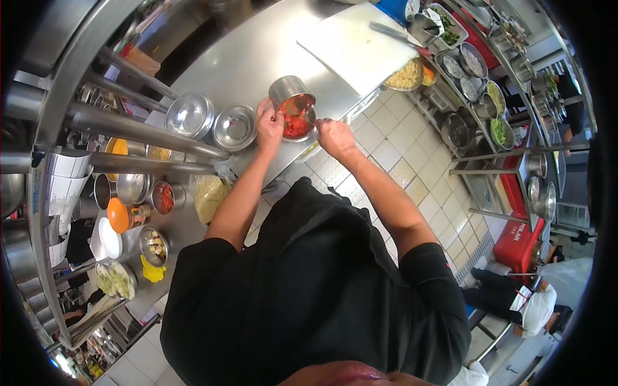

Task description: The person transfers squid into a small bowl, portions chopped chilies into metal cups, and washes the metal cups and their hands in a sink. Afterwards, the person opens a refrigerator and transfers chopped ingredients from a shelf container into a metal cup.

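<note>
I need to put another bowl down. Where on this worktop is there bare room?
The worktop has bare steel between the two metal bowls, the tilted pot and the cutting board. The board itself is mostly bare beside the knife. It is crowded by the left hand, right hand and red food.

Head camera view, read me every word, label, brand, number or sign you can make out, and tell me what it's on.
"POLAR": on the red box at right; smaller marks beside it are too blurred to read.
White sheets at left: any print is too small to read.
</note>
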{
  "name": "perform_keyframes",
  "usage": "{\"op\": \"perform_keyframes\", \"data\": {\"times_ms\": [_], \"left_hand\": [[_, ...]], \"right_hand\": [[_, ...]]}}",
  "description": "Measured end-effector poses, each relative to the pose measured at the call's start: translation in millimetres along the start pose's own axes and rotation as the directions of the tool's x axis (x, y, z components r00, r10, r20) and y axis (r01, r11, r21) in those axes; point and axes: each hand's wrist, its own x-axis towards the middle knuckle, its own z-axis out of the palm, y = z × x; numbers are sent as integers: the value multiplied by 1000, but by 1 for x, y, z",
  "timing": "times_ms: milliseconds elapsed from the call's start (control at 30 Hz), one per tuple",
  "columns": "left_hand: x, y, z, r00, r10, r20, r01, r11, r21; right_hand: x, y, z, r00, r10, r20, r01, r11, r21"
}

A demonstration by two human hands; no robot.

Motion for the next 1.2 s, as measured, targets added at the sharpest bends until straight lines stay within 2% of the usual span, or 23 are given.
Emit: {"op": "perform_keyframes", "data": {"times_ms": [33,133,233,333,367,400,433,533,800,933,1033,1133,1200], "left_hand": [[1,-6,0,999,41,-16,-41,999,30],[5,-4,-3,998,28,-55,-25,998,50],[9,-11,-4,997,26,-75,-27,1000,-4],[15,-24,-4,988,96,-122,-91,995,47],[17,-19,-6,992,-108,-64,97,984,-151],[18,-14,-8,955,-294,34,289,899,-328],[20,-9,-11,879,-447,165,469,748,-469],[21,-11,-14,846,-486,217,517,652,-554],[17,2,-14,814,-509,281,570,601,-560],[11,9,-13,826,-474,303,555,599,-577],[11,21,-15,850,-445,280,525,680,-512],[12,-13,-12,877,-399,269,480,757,-443],[12,-15,-15,889,-378,257,455,788,-415]], "right_hand": [[-1,1,-2,1000,15,0,-15,1000,0],[0,2,-8,997,70,-21,-70,997,14],[5,6,-7,989,135,-68,-131,990,54],[11,2,-15,981,177,-85,-168,981,97],[12,-2,-20,976,203,-85,-192,974,122],[14,-7,-24,970,230,-83,-216,965,146],[16,-10,-28,971,227,-77,-213,964,156],[23,-19,-37,968,241,-68,-227,959,172],[64,-56,-47,960,265,-97,-252,960,123],[71,-59,-39,981,141,-136,-137,990,39],[61,-58,-27,982,-104,-155,101,995,-27],[39,-55,-30,962,-271,-39,269,961,-60],[38,-41,-33,978,-207,-20,206,977,-64]]}}
